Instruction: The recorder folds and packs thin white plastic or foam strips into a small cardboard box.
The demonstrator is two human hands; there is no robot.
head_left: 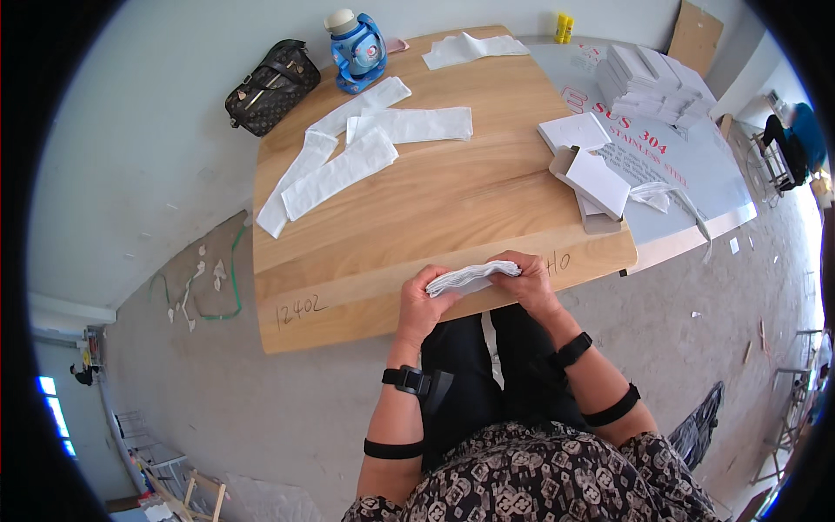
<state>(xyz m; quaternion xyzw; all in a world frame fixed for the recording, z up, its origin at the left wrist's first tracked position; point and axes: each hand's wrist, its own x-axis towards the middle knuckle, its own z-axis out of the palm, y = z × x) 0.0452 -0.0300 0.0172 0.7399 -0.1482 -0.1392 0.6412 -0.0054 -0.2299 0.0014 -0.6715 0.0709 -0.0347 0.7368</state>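
Note:
My left hand [422, 302] and my right hand [527, 280] are at the near edge of the wooden table, one at each end of a stack of thin white sheets [472, 277]. Both hands are closed on the stack, thumbs towards me, and its layered edge bows slightly upward in the middle. I cannot tell whether the sheets are paper or soft bags. Farther left on the table lie several long flat white strips [341, 174], partly overlapping. Another white strip [474, 50] rests near the far edge.
Right of my hands, small white boxes [600, 178] overlap the table's right edge. A printed metal-grey surface [648, 165] adjoins, with stacked white boxes [657, 83], clear plastic [654, 196] and yellow tubes [564, 29]. A dark patterned bag [274, 87] and blue bottle [357, 52] stand far left. Another person [796, 143] sits far right.

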